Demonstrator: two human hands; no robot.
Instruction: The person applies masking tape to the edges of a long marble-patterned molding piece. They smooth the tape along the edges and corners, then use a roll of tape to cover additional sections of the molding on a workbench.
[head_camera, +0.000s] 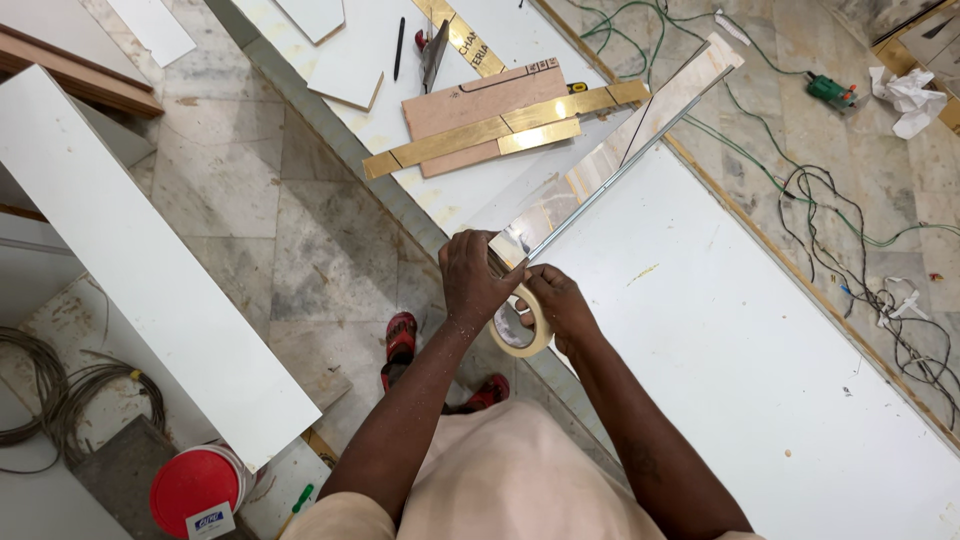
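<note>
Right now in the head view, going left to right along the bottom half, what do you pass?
Coiled cable → red bucket lid → red sandals → left hand → roll of masking tape → right hand → white board → tangled black wires.

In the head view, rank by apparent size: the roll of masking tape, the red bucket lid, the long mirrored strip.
1. Mirrored strip, longest by far.
2. Red bucket lid.
3. Roll of masking tape, partly hidden by the hands, so only roughly judged.
</note>
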